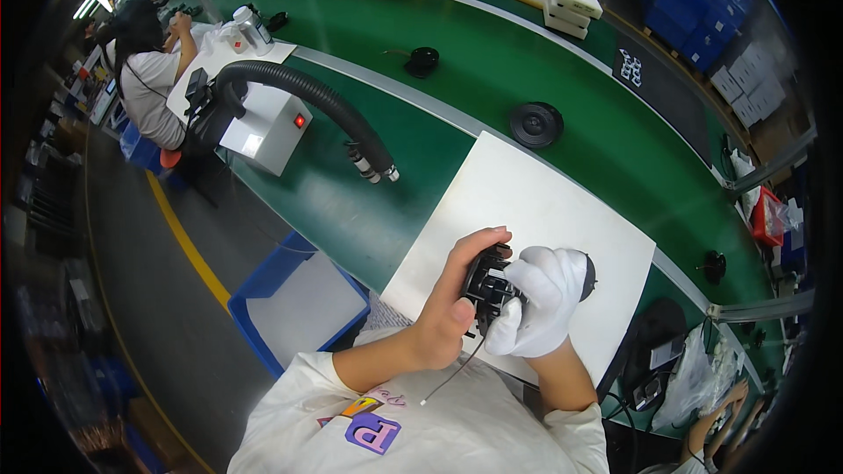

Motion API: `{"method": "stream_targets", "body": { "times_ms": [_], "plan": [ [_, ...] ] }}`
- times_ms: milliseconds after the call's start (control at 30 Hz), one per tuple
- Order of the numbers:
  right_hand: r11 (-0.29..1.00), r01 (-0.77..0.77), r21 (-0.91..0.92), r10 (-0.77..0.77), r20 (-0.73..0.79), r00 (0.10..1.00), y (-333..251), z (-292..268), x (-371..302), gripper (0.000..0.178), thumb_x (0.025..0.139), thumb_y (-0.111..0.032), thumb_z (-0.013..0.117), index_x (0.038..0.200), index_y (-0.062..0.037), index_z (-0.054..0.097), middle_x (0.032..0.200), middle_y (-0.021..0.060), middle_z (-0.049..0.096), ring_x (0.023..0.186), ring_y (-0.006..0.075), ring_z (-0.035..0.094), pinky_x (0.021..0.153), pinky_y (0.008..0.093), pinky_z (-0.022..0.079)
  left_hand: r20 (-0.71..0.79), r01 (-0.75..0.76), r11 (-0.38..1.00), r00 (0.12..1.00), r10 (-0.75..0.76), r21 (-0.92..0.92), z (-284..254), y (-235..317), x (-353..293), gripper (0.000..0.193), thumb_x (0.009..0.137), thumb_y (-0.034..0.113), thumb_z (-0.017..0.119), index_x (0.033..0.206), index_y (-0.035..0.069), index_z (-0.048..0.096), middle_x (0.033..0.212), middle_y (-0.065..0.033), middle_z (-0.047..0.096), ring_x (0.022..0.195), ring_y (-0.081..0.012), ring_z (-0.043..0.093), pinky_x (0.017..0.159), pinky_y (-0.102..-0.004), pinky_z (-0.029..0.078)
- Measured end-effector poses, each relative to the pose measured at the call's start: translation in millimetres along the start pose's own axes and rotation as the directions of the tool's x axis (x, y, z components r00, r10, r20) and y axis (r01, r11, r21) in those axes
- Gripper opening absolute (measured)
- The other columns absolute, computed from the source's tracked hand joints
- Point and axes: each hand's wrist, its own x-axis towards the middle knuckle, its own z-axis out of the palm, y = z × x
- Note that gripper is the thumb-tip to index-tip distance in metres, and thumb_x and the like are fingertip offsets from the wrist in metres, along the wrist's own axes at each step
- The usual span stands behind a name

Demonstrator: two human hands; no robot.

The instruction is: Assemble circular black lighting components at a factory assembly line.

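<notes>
My left hand (443,316) is bare and wraps round a black plastic assembly (485,288), its thumb on the near side and fingers along the far side. A thin cable (454,376) hangs from the assembly and ends in a small white connector. My right hand (544,298), in a white glove, is closed against the assembly's right side, thumb and fingertips pinching at it. Past the glove's right edge a dark rounded piece (590,277) shows; whether the glove holds it is hidden. Both hands are above a white sheet (509,184) on the bench.
A white box with a red switch (263,127) and a black flexible hose (329,101) stand left. Black round parts (536,125) lie on the green belt (474,53). A blue bin (272,316) is at lower left. Co-workers sit at far left and lower right.
</notes>
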Motion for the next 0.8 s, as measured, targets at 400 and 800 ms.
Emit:
{"method": "stream_targets", "body": {
  "times_ms": [400,800],
  "plan": [
    [0.993,0.081,-0.084,-0.084,-0.035,0.996,-4.3,-3.1,-8.4,0.031,0.079,-0.041,0.049,0.087,-0.0129,0.059,0.079,0.0102,0.052,0.059,0.0231,0.042,0.065,0.04,0.031,0.088,-0.203,0.959,0.978,0.189,0.196,-6.5,-11.0,-2.4,0.08,0.101,0.063,0.031,0.149,0.0,0.025,0.144,-0.0275,0.036,0.126,-0.0334,0.048,0.107,-0.044,0.038],
    [0.985,0.097,-0.143,-0.098,0.006,0.995,-5.8,-14.7,-7.8,0.032,0.08,-0.043,0.046,0.085,-0.0129,0.058,0.076,0.0109,0.052,0.06,0.0232,0.043,0.065,0.0403,0.032,0.166,-0.205,0.976,0.968,0.19,0.079,-6.6,-12.3,-0.2,0.08,0.099,0.061,0.039,0.146,-0.004,0.034,0.143,-0.0291,0.034,0.128,-0.0366,0.042,0.108,-0.0432,0.034]
  ]
}}
